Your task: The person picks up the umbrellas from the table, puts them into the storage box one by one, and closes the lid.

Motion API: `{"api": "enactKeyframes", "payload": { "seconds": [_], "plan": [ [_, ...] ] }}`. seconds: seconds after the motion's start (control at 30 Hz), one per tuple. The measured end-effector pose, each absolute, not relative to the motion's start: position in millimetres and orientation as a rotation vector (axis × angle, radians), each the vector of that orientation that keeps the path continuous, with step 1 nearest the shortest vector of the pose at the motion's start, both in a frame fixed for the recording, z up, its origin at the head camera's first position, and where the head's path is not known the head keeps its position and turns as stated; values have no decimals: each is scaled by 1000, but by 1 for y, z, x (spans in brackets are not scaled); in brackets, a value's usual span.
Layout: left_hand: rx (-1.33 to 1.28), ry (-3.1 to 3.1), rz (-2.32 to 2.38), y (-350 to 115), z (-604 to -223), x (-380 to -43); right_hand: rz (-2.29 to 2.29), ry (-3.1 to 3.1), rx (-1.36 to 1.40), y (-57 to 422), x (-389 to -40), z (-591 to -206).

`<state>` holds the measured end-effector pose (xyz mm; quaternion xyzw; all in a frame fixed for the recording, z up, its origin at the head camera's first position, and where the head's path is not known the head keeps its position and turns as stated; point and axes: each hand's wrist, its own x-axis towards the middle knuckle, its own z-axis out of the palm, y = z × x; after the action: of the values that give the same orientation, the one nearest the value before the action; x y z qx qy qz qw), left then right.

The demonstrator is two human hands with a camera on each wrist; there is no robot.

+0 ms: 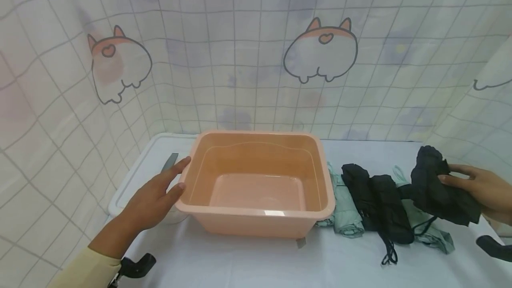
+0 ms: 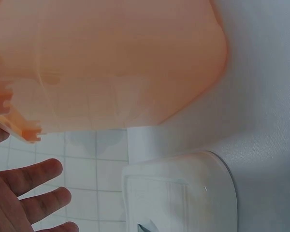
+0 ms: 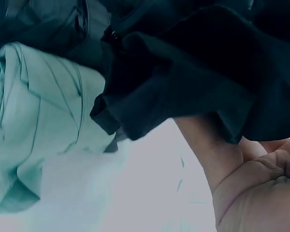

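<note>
A peach plastic basin (image 1: 256,214) stands in the middle of the white table. My left hand (image 1: 154,197) touches its left rim with fingers spread and straight; the left wrist view shows the fingers (image 2: 31,176) beside the basin's outer wall (image 2: 125,63). At the right, my right hand (image 1: 476,186) grips a black fabric bundle (image 1: 434,186), holding it above a rolled pale green cloth (image 1: 432,234). In the right wrist view, loose black folds (image 3: 183,87) hang over part of the hand. Two black rolled bundles (image 1: 374,203) with a dark cord lie between that cloth and the basin.
More pale green rolled cloth (image 1: 347,214) lies against the basin's right side. A white plastic container (image 1: 134,179) stands at the left, partly behind the left hand, with a grey strip (image 1: 170,161) on it. A grid-patterned curtain (image 1: 248,57) encloses the back and sides.
</note>
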<state>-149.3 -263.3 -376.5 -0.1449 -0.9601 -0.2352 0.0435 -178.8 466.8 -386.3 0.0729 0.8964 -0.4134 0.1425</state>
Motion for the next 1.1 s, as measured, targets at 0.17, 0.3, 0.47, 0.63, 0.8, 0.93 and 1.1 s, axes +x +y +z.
{"api": "enactKeyframes", "payload": {
  "seconds": [0.17, 0.3, 0.47, 0.63, 0.8, 0.93, 1.1],
  "plan": [
    [-469, -2922, -737, -264, -379, -149, -1241, 2544, 227, 462, -179, -383],
    [-473, -2921, -752, -265, -380, -149, -1253, 2542, 211, 456, -178, -380],
    [-460, -2929, -757, -265, -379, -149, -1242, 2570, 166, 448, -177, -376],
    [-451, -2930, -756, -266, -380, -149, -1248, 2577, 127, 441, -178, -372],
    [-453, -2922, -753, -267, -381, -150, -1283, 2571, 93, 433, -179, -368],
    [-444, -2921, -742, -267, -381, -150, -1288, 2574, 75, 426, -180, -363],
    [-440, -2919, -740, -266, -381, -150, -1290, 2580, 60, 418, -181, -356]
  ]
}}
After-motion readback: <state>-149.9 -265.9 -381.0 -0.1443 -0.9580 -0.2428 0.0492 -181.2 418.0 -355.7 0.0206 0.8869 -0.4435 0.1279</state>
